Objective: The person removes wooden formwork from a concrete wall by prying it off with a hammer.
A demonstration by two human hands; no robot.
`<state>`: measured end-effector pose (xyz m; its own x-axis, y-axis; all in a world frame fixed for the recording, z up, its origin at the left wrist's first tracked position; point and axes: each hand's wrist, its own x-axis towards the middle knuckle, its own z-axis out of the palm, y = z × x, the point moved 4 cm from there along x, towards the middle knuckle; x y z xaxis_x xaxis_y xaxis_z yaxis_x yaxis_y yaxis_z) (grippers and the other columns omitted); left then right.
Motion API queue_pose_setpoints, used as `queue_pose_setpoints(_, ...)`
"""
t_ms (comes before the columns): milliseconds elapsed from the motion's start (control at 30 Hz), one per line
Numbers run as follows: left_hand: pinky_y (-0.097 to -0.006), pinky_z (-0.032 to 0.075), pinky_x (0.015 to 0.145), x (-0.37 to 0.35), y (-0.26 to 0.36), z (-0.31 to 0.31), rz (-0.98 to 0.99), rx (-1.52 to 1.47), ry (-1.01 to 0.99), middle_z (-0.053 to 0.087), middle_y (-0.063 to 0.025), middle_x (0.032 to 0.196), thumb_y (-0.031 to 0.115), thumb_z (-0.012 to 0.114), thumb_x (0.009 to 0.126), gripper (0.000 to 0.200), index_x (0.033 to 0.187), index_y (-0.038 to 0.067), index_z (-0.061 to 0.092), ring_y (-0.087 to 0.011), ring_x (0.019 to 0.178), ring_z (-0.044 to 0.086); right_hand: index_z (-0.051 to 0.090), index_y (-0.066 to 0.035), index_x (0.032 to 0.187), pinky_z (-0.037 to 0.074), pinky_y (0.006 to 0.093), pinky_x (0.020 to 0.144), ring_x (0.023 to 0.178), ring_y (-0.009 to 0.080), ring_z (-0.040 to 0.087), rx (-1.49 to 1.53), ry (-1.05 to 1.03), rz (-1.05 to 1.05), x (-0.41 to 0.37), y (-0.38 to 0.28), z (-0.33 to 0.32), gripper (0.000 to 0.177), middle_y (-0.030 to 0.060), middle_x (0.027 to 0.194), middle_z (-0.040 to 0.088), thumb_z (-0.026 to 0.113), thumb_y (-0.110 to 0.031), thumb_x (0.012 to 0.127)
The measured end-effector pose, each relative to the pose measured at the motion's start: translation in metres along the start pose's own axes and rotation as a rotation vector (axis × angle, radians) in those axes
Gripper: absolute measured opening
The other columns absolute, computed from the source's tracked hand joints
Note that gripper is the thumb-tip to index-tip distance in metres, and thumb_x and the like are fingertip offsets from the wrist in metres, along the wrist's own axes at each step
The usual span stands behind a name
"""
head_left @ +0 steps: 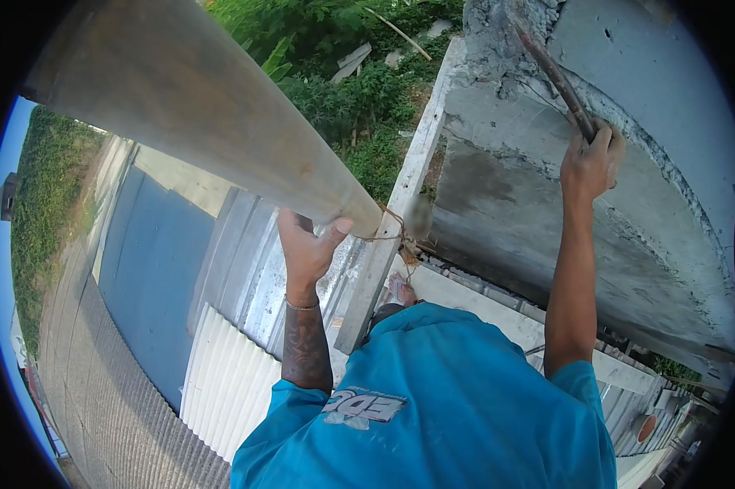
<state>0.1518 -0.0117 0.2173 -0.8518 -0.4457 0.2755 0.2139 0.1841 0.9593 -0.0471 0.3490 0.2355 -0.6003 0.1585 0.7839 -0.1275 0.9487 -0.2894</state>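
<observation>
My left hand (309, 248) is closed against the underside of a thick grey-brown post (245, 114), with the thumb on its near side and the other fingers partly hidden. My right hand (593, 160) grips the lower end of a reddish-brown rod (553, 75). The far end of that rod reaches rough grey mortar (502, 41) at the top of a concrete wall (514, 191). Rusty wire (400, 232) is looped where the post meets a pale wooden board (408, 175).
Corrugated roofing (225, 383) and a blue roof panel (151, 277) lie far below on the left. Green plants (359, 106) grow beyond the board. A curved concrete edge (669, 155) runs down the right side. Below me, a foot (400, 289) shows near a ledge.
</observation>
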Motion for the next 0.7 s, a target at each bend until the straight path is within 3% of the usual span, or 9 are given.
queue_pose_setpoints(167, -0.0377, 0.045, 0.094, 0.003, -0.002, 0.002, 0.009, 0.034, 0.062, 0.06, -0.0126, 0.113, 0.046, 0.086, 0.068, 0.079, 0.119, -0.004, 0.052, -0.0243, 0.106, 0.059, 0.06, -0.012, 0.121, 0.048, 0.0438, 0.084, 0.107, 0.0341, 0.058, 0.076, 0.064, -0.014, -0.011, -0.003, 0.004, 0.05, 0.0141, 0.122, 0.056, 0.077, -0.011, 0.074)
queue_pose_setpoints(267, -0.0384, 0.046, 0.094, 0.004, -0.005, -0.002, -0.03, 0.134, -0.047, 0.06, -0.0128, 0.112, 0.051, 0.085, 0.068, 0.085, 0.123, -0.004, 0.051, -0.0248, 0.106, 0.059, 0.058, -0.014, 0.125, 0.05, 0.0422, 0.08, 0.105, 0.0334, 0.059, 0.096, 0.045, -0.017, -0.013, 0.001, 0.011, 0.058, 0.0135, 0.121, 0.054, 0.076, -0.007, 0.071)
queue_pose_setpoints(300, -0.0386, 0.044, 0.097, 0.003, 0.0, 0.002, -0.063, 0.088, -0.04, 0.056, -0.0134, 0.12, 0.057, 0.084, 0.065, 0.098, 0.13, -0.004, 0.043, -0.0247, 0.111, 0.056, 0.057, -0.015, 0.126, 0.051, 0.0414, 0.078, 0.104, 0.033, 0.059, 0.099, 0.049, -0.013, -0.015, 0.003, 0.014, 0.06, 0.013, 0.122, 0.053, 0.076, -0.006, 0.07)
queue_pose_setpoints(400, -0.039, 0.041, 0.1, -0.008, -0.026, -0.018, 0.015, 0.01, 0.041, 0.05, -0.0134, 0.128, 0.06, 0.084, 0.063, 0.106, 0.135, -0.004, 0.038, -0.0242, 0.117, 0.051, 0.056, -0.016, 0.129, 0.052, 0.0393, 0.074, 0.103, 0.0321, 0.06, 0.121, 0.066, -0.013, -0.019, 0.005, 0.023, 0.065, 0.0117, 0.124, 0.048, 0.075, -0.004, 0.068)
queue_pose_setpoints(500, -0.0387, 0.041, 0.099, -0.011, -0.013, -0.016, 0.061, 0.215, 0.163, 0.056, -0.0143, 0.121, 0.062, 0.073, 0.075, 0.091, 0.127, -0.007, 0.047, -0.0239, 0.111, 0.054, 0.055, -0.016, 0.131, 0.053, 0.0378, 0.071, 0.1, 0.032, 0.061, 0.13, 0.074, -0.028, -0.021, 0.008, 0.029, 0.067, 0.0114, 0.126, 0.043, 0.074, -0.003, 0.068)
queue_pose_setpoints(600, -0.0384, 0.041, 0.098, -0.016, -0.018, -0.014, -0.045, 0.248, 0.15, 0.055, -0.0128, 0.119, 0.064, 0.073, 0.074, 0.091, 0.125, -0.007, 0.048, -0.0229, 0.11, 0.053, 0.054, -0.017, 0.132, 0.053, 0.0363, 0.068, 0.097, 0.0314, 0.062, 0.119, 0.064, -0.031, -0.022, 0.011, 0.034, 0.069, 0.0122, 0.126, 0.039, 0.074, -0.001, 0.067)
queue_pose_setpoints(700, -0.0372, 0.044, 0.096, -0.02, -0.022, -0.01, -0.155, 0.174, 0.136, 0.056, -0.0119, 0.117, 0.062, 0.082, 0.064, 0.095, 0.123, -0.006, 0.05, -0.0223, 0.108, 0.055, 0.053, -0.017, 0.133, 0.054, 0.0349, 0.066, 0.096, 0.0307, 0.063, 0.138, 0.087, -0.048, -0.023, 0.014, 0.039, 0.071, 0.0128, 0.125, 0.038, 0.074, -0.001, 0.068)
